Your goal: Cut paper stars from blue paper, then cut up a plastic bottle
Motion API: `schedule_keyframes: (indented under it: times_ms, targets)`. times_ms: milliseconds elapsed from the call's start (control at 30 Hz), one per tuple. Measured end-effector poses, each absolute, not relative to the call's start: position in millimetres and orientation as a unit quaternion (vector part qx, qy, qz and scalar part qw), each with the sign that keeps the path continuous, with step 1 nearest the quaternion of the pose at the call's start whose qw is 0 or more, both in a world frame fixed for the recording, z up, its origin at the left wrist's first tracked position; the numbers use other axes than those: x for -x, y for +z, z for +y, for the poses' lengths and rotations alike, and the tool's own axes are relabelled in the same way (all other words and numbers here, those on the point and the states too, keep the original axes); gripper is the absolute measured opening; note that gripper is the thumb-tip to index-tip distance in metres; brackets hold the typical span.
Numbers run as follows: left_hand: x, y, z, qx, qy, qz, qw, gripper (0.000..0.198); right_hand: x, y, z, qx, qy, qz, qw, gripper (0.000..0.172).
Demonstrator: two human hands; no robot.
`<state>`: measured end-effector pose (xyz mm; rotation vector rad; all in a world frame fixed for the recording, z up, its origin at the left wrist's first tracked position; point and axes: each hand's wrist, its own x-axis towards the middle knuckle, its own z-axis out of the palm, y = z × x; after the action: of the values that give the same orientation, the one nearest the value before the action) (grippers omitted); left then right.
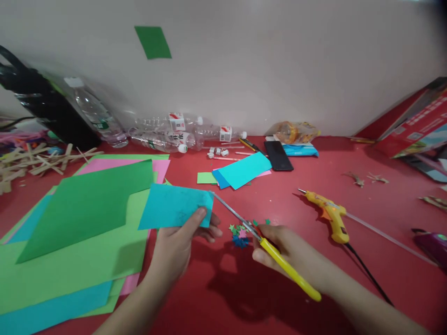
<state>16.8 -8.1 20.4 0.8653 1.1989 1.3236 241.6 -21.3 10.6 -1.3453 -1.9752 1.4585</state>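
Note:
My left hand [181, 246] pinches a small blue paper sheet [174, 206] with faint drawn marks and holds it above the red table [314, 177]. My right hand [289, 253] grips yellow-handled scissors [265, 244]. Their blades point up and left, with the tip touching the sheet's right edge. Several small cut paper stars [240, 232] in blue, green and pink lie on the table between my hands.
A stack of green, pink and blue paper sheets [80, 223] covers the left. A yellow glue gun [330, 215] with cord lies right. Empty plastic bottles [167, 135], a black phone [278, 155], folded blue paper [244, 170], wooden sticks [35, 160] and red boxes [415, 123] line the back.

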Motion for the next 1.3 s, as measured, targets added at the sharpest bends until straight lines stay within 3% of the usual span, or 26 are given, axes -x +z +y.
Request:
schedule_keyframes:
  times_ms: [100, 333, 867, 1300]
  targets:
    - [-14, 21, -8, -0.375, 0.570, 0.503, 0.531, 0.020, -241, 12, -22, 0.452, 0.533, -0.691, 0.187, 0.048]
    - [-17, 10, -12, -0.400, 0.533, 0.477, 0.573, 0.017, -232, 16, -25, 0.443, 0.542, -0.703, 0.128, 0.060]
    - [-24, 17, -18, -0.410, 0.535, 0.460, 0.578, 0.016, -229, 6, -34, 0.413, 0.603, -0.659, 0.177, 0.050]
    - [-21, 18, -17, -0.423, 0.521, 0.451, 0.588, 0.019, -231, 3, -35, 0.439, 0.586, -0.659, 0.170, 0.052]
